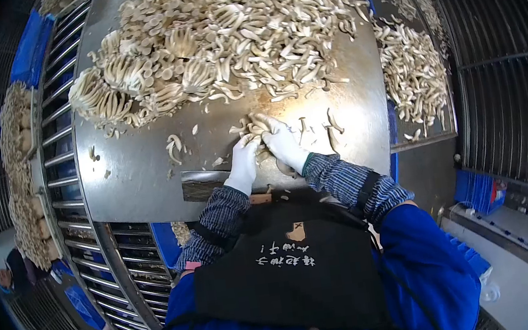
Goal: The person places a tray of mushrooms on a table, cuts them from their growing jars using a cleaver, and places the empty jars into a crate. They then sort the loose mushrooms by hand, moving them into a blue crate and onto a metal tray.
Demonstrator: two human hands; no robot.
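White gloves cover both of my hands, which meet near the front of the metal table. Between them is a small cluster of mushrooms with pale stems. My left hand has its fingers closed around the cluster's left side. From the right, my right hand grips the same cluster, fingers bent over its stems. Just beyond my hands lies a big heap of mushrooms, loose stems on the right and whole clumps on the left. A few stray mushrooms lie left of my hands.
A rectangular cutout sits at the table's near edge. On the right, a lower tray holds more mushrooms. A metal roller conveyor runs along the left, with mushroom-filled containers past it. Other people are at the far left.
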